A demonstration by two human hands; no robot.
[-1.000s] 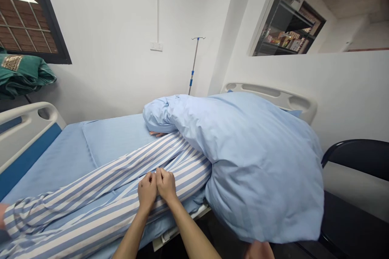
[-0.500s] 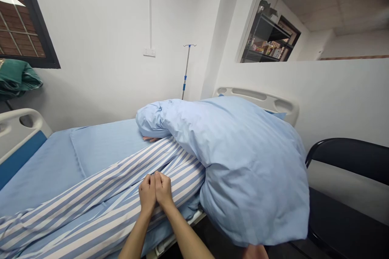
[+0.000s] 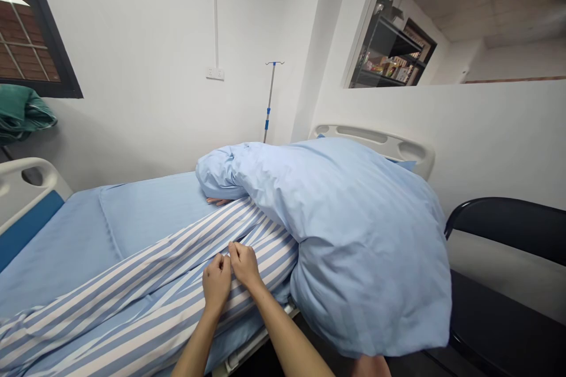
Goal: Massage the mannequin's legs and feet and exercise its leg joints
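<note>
Hands (image 3: 216, 283) curled almost shut, side by side, pinching the striped hospital pajama trousers (image 3: 265, 265).

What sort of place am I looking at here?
Most likely a hospital ward or clinic room: there is a bed with a moulded headboard and blue sheets, an IV pole by the wall, and striped patient pyjamas on the person lying there.

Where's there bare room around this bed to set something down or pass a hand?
The blue sheet lies uncovered between the striped pyjamas and the white bed end. The black chair seat beside the duvet offers room too. It's crowded where the left hand and right hand work on the pyjamas against the duvet.
</note>
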